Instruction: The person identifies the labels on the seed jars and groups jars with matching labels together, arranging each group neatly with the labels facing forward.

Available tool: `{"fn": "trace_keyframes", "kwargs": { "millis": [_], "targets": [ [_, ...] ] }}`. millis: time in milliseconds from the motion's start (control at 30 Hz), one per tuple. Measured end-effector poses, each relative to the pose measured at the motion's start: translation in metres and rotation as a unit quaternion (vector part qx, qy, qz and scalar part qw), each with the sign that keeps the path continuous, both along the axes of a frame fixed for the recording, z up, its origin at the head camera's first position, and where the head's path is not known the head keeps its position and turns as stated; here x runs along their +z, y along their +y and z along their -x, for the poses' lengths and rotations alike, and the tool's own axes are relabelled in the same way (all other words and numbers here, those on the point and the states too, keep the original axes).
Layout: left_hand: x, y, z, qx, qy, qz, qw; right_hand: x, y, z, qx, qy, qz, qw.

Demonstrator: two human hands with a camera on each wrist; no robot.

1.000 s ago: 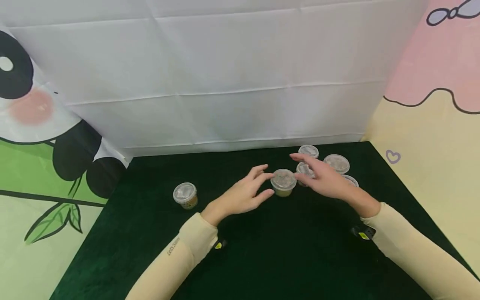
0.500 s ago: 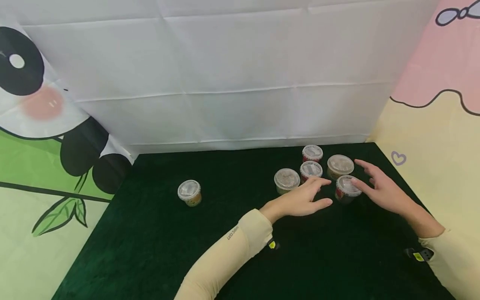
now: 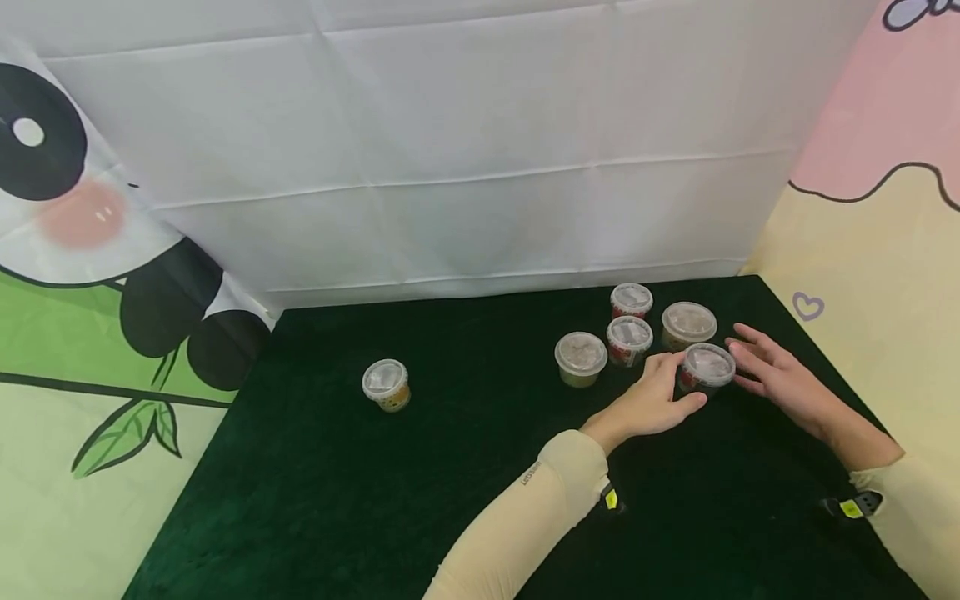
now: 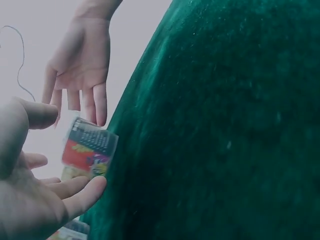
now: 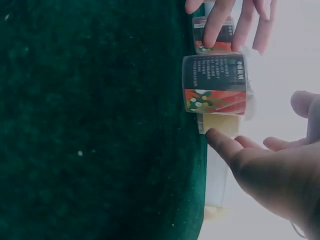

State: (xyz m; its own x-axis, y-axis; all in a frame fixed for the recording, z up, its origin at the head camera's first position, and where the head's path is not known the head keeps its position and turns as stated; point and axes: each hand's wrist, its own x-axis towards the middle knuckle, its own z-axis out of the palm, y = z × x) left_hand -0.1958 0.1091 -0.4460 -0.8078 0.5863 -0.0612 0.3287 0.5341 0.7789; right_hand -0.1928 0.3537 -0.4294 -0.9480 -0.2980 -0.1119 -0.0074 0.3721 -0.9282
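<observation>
A small lidded plastic tub [image 3: 707, 367] with a printed dark and red label stands at the right of the green cloth, between the two hands. My left hand [image 3: 651, 403] is on its left side, fingers fairly straight and thumb apart, fingertips right at the tub in the head view. On the other side, my right hand [image 3: 783, 385] has its fingers extended toward the tub's right side. The left wrist view shows the tub's label [image 4: 90, 150] between the hands. In the right wrist view the label [image 5: 215, 82] faces the camera, with neither hand wrapped round it.
Behind stand two more red-labelled tubs [image 3: 629, 340] and a wider pale tub [image 3: 688, 323]. Another pale tub [image 3: 581, 357] is left of them. A lone tub [image 3: 386, 383] with tan contents sits farther left. A white cloth wall [image 3: 465, 167] rises at the back.
Both hands have moved right, from around the pale tub to either side of the front red-labelled tub. Over the last half second the left hand has come closer to it. The tubs stay grouped alike.
</observation>
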Motion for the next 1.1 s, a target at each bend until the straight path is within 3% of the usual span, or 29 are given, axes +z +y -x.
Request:
{"fn": "trace_keyframes", "kwargs": {
  "millis": [300, 600, 1100],
  "targets": [
    [-0.005, 0.006, -0.003, 0.009, -0.003, -0.006, 0.9999, -0.012, 0.000, 0.003, 0.023, -0.038, 0.019, 0.999],
    [-0.007, 0.008, 0.000, -0.005, -0.010, -0.022, 0.9997, -0.014, -0.001, 0.002, 0.036, -0.050, 0.043, 0.997],
    [-0.004, 0.007, 0.000, -0.011, -0.002, -0.020, 0.9997, -0.016, -0.001, 0.001, 0.023, -0.059, 0.055, 0.996]
  ]
}}
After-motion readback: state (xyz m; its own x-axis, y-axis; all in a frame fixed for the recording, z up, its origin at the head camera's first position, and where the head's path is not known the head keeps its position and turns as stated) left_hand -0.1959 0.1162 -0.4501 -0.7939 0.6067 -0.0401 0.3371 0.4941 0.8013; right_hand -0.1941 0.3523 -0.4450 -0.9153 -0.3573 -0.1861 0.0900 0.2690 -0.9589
